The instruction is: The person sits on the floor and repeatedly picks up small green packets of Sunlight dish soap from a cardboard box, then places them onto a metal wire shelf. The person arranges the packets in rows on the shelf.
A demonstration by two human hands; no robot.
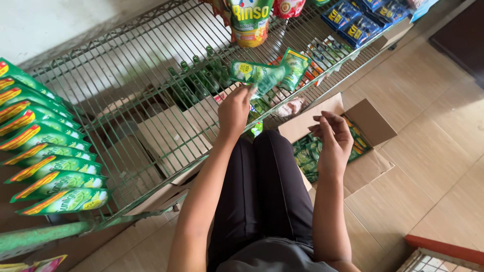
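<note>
Two hands, mine: left hand (233,112) pinches the green sachet (258,74) lying crosswise over the wire shelf (126,75); right hand (333,138) hangs open, empty, farther off.

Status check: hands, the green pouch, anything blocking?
Left hand grips green pouch over wire shelf. Right hand empty, open above cardboard box of pouches. Nothing blocking.

We see green sachets (257,74), a green wire shelf (126,75), a brown cardboard box (370,121), and beige floor tiles (433,151).
</note>
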